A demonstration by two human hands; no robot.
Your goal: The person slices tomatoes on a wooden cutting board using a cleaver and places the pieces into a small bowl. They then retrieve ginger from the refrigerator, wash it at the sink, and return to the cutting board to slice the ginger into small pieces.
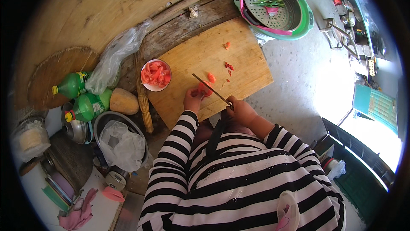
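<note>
My right hand (238, 109) grips the handle of a kitchen knife (211, 89), its narrow blade slanting up and left over the cutting board (182, 61). Under the blade lies a red tomato piece (205, 89), and my left hand (193, 98) holds it from the left with bent fingers. Another tomato piece (211, 77) rests just beyond the blade. Farther up the board are chopped red bits (229, 66) that look like chilli, and a small orange-red scrap (227, 45). A white bowl (157, 88) full of tomato wedges (156, 73) sits at the board's left edge.
A metal steamer tray (256, 16) with green stalks (270, 2) stands in a green basin (307, 27) at the top right. Garlic (193, 12) lies behind the board. To the left are green plastic bottles (88, 106), a straw brush (144, 109) and a grey basin (145, 147) holding a plastic bag.
</note>
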